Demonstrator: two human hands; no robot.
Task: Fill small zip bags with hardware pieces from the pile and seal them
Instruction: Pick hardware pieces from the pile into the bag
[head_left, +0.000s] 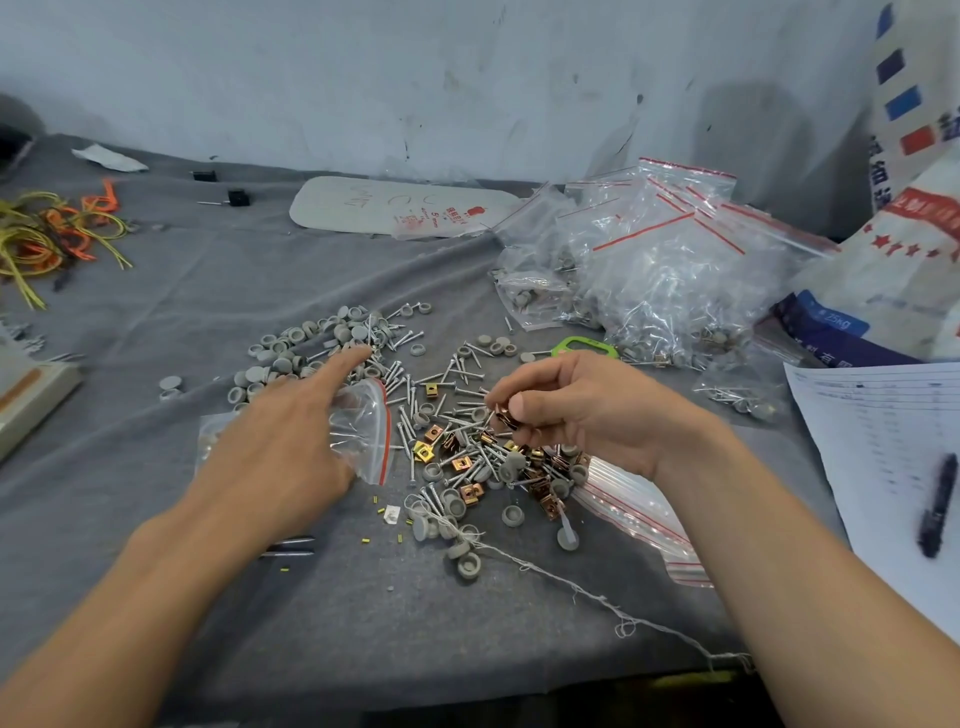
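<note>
A pile of hardware (441, 415) lies mid-table: silver screws, grey plastic caps and brass-coloured clip nuts. My left hand (283, 441) holds a small clear zip bag (363, 431) with a red seal strip and a few screws inside; its index finger stretches out to the grey caps (291, 353). My right hand (582, 405) hovers over the pile with curled fingers pinching a few copper-coloured clip nuts (506, 415). More flat zip bags (639, 514) lie under my right wrist.
A heap of filled zip bags (660, 270) sits at the back right beside printed sacks (909, 234). A paper sheet with a pen (937, 506) lies at the right edge. Yellow and orange ties (52, 234) lie far left. A loose string (597, 597) trails toward the table's front edge.
</note>
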